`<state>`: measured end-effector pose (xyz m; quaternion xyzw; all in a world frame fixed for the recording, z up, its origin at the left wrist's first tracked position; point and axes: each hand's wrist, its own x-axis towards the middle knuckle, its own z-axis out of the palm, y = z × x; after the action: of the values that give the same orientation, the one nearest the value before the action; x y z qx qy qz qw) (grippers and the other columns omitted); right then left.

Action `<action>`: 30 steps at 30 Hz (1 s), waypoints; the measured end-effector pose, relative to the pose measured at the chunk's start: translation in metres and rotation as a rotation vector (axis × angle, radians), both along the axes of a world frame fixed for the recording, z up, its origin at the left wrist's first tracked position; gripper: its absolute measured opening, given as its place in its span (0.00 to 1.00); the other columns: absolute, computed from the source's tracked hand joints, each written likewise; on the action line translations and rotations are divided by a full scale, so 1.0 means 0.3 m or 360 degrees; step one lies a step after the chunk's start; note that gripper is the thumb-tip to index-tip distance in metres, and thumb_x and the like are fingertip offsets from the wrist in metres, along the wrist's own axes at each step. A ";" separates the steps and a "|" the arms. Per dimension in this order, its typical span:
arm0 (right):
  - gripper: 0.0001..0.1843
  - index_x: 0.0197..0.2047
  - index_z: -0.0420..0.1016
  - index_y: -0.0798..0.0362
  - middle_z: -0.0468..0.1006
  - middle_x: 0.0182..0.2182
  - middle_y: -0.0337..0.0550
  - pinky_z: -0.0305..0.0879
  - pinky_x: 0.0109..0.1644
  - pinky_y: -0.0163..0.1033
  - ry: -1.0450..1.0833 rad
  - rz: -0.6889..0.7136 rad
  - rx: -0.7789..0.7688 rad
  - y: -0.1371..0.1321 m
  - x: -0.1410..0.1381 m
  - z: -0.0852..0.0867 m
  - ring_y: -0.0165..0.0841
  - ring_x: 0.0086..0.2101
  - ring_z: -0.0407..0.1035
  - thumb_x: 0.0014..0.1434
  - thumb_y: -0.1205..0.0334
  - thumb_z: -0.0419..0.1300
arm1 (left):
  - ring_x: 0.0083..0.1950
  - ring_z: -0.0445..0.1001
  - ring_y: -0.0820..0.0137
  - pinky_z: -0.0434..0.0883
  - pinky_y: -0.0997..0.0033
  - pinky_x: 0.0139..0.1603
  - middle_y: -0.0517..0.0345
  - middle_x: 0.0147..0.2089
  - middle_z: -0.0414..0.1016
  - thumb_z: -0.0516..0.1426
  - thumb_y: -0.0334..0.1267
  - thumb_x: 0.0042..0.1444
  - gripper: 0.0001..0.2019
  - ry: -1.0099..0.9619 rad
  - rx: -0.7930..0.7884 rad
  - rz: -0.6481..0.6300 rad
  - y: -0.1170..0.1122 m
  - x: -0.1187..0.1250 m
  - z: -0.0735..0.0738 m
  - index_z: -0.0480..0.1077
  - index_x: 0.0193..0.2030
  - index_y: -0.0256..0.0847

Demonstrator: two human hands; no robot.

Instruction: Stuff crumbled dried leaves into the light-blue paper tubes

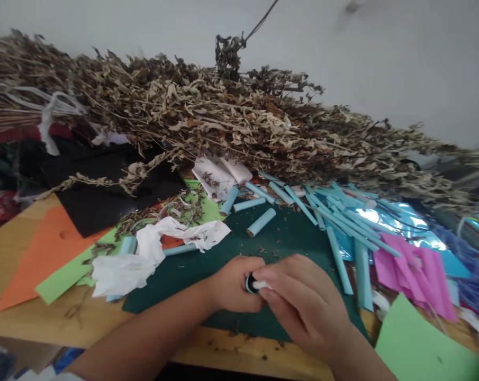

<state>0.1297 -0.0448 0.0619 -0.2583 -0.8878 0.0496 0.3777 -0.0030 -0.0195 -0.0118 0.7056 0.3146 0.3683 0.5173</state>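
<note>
My left hand (235, 280) is closed around a short rolled paper tube (247, 286). Only the tube's light blue rim and dark open end show, facing my right hand. In the fingers of my right hand (313, 301) is a small white piece (260, 284), pinched at the mouth of the tube. Whether its tip is inside the tube I cannot tell, and its kind is unclear. Both hands are over the front of a dark green sheet (207, 286). Several light blue paper tubes (262, 222) lie beyond them, some thicker than others.
Dried leafy stalks (239, 116) are heaped along the wall. Crumpled white tissue (144, 254) lies left of the hands, near a black sheet (104, 180) and orange paper (48, 259). To the right are pink paper (417, 275) and green paper (414, 338). Leaf crumbs dot the wooden table (231, 346).
</note>
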 end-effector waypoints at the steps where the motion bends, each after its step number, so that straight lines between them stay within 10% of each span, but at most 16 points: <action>1: 0.21 0.46 0.60 0.53 0.73 0.30 0.43 0.60 0.28 0.39 0.0035 -0.0036 -0.0028 0.000 0.010 -0.001 0.32 0.27 0.65 0.49 0.76 0.51 | 0.20 0.54 0.80 0.55 0.81 0.21 0.67 0.17 0.55 0.55 0.31 0.33 0.07 -0.0017 0.0032 -0.0032 0.000 0.001 -0.001 0.57 0.17 0.37; 19: 0.08 0.36 0.63 0.56 0.74 0.28 0.43 0.56 0.30 0.38 0.0043 -0.0061 -0.0027 0.015 -0.003 -0.038 0.30 0.25 0.64 0.52 0.74 0.50 | 0.21 0.59 0.79 0.60 0.81 0.23 0.66 0.18 0.60 0.57 0.34 0.33 0.08 -0.0046 0.0138 -0.0092 0.012 -0.010 -0.031 0.61 0.21 0.35; 30: 0.07 0.34 0.62 0.54 0.71 0.25 0.41 0.56 0.29 0.40 0.0014 -0.0089 0.0067 0.047 -0.039 -0.040 0.33 0.26 0.62 0.50 0.70 0.54 | 0.40 0.70 0.67 0.66 0.72 0.40 0.49 0.40 0.71 0.53 0.35 0.43 0.15 -0.0131 0.0433 -0.0164 0.013 -0.007 -0.028 0.65 0.40 0.32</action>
<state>0.1180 -0.0307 0.0501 -0.2749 -0.8793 0.0216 0.3882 -0.0050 -0.0157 -0.0203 0.7686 0.2037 0.4092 0.4476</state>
